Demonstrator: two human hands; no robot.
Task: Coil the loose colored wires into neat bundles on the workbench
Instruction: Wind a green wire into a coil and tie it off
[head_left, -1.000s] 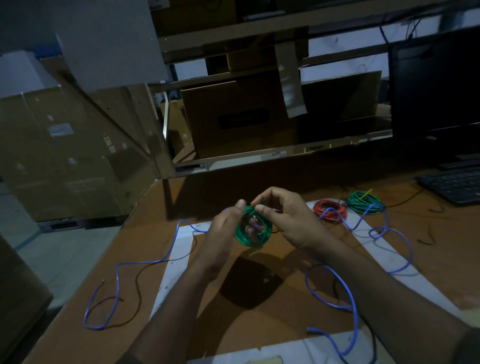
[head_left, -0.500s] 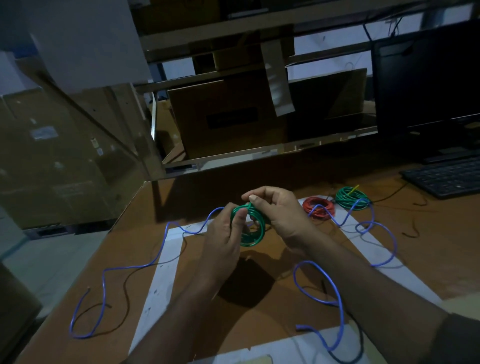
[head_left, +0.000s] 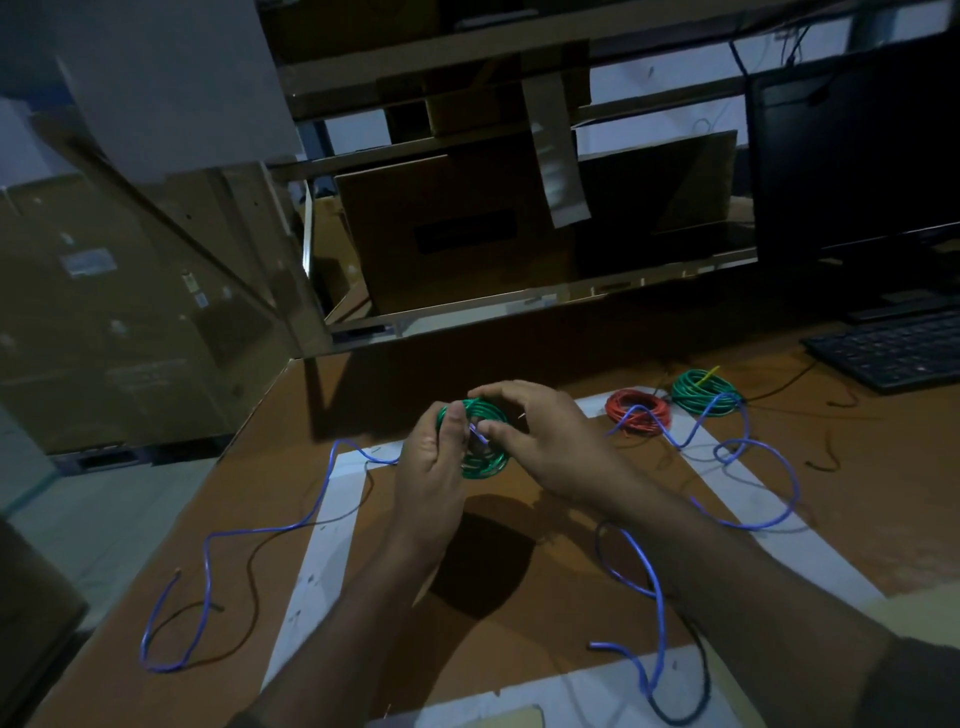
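A green wire coil (head_left: 485, 460) is held above the brown workbench (head_left: 519, 545) between both hands. My left hand (head_left: 428, 467) grips its left side with the thumb on top. My right hand (head_left: 540, 436) curls over the coil's right side and pinches a wire end at its middle. A loose blue wire (head_left: 208, 571) trails left across the bench, and another blue length (head_left: 748, 457) loops at the right. A red coil (head_left: 638, 410) and a second green coil (head_left: 701, 391) lie side by side at the back right.
White tape (head_left: 324, 545) marks a rectangle on the bench. A thin dark wire (head_left: 254, 566) lies by the blue one at the left. A black keyboard (head_left: 893, 353) and monitor (head_left: 852, 161) stand at the far right. Cardboard boxes (head_left: 447, 228) and shelving rise behind the bench.
Both hands stayed on the green coil, and the right hand's fingers shifted from the coil's top to its middle. The view moved slightly.
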